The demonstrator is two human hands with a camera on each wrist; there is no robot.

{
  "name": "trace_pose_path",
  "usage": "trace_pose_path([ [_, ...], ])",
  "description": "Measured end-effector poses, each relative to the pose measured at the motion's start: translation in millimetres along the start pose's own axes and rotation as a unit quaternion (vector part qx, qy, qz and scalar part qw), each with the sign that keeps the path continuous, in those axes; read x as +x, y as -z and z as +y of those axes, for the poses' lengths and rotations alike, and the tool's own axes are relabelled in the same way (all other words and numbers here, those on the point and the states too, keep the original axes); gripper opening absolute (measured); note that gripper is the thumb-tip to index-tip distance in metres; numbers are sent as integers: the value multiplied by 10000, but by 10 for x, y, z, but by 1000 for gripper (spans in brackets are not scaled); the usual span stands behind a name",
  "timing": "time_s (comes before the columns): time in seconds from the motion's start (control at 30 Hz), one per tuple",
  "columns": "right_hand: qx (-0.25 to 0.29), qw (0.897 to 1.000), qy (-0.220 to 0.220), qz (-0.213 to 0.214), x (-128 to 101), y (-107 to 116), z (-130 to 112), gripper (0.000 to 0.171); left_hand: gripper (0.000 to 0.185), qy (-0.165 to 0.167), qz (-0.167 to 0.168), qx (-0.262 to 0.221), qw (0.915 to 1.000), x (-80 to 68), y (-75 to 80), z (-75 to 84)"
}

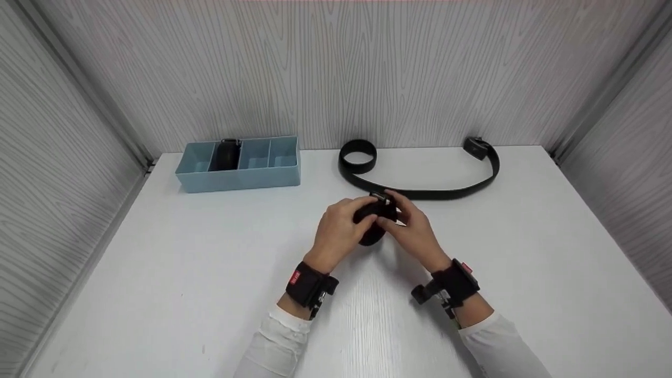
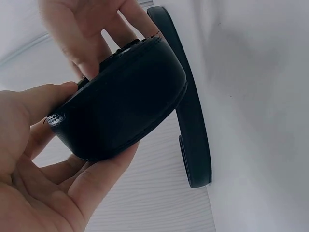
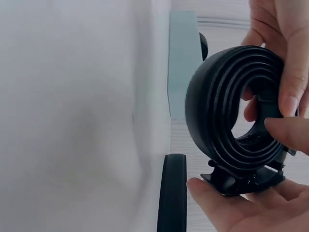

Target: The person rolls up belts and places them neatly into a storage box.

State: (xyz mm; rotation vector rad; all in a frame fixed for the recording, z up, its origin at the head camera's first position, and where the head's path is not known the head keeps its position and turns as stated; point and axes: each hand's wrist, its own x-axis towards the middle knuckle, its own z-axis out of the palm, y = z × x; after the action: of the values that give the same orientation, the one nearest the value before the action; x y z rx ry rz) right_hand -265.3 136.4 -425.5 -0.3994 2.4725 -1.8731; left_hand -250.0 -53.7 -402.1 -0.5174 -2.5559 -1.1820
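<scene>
A black belt (image 1: 371,237) rolled into a tight coil is held above the table, its stacked layers showing in the right wrist view as a thick ring (image 3: 203,104). My left hand (image 1: 338,228) grips one side of the coil, fingers and thumb curled on its edges. On the other side my right hand (image 1: 416,236) pinches it, the thumb at the inner opening and the fingers by the metal buckle (image 3: 246,181). In the left wrist view the smooth outer face of the coil (image 2: 125,96) hides part of both hands.
Behind the hands a second black belt (image 1: 441,195) lies loosely, one end curled and its buckle end (image 1: 476,148) at the right. A blue divided box (image 1: 241,180) stands at the back left, with another rolled black belt (image 1: 227,156) in its second compartment.
</scene>
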Motion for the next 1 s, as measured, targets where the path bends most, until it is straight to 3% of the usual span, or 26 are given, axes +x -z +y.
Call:
trace_pose_path([
  [0.1,210,9996,-187,-55,-5,50,-2,67,34,21,92,-37,9999,20,-8,-14],
  [0.23,297,9994,-142,-127,-5,90,-5,69,35,209,589,-43,9980,115,110,-87],
  [0.37,252,9991,-299,-175,-2,103,-13,64,36,626,1306,93,9894,325,411,-278],
  [0.53,255,9970,-621,-387,-3,75,-41,55,37,1233,1989,579,9705,684,910,-688],
  [0.63,240,9955,-759,-521,1,50,-47,53,38,1642,2174,747,9593,900,1144,-972],
  [0.73,206,9942,-836,-639,-7,32,-26,54,38,2099,2329,833,9459,1034,1281,-1231],
  [0.87,190,9935,-837,-749,-27,27,13,53,37,2613,2429,962,9292,1097,1329,-1490],
  [1.0,204,9940,-770,-746,-8,47,22,52,37,2751,2375,1073,9254,1124,1311,-1606],
])
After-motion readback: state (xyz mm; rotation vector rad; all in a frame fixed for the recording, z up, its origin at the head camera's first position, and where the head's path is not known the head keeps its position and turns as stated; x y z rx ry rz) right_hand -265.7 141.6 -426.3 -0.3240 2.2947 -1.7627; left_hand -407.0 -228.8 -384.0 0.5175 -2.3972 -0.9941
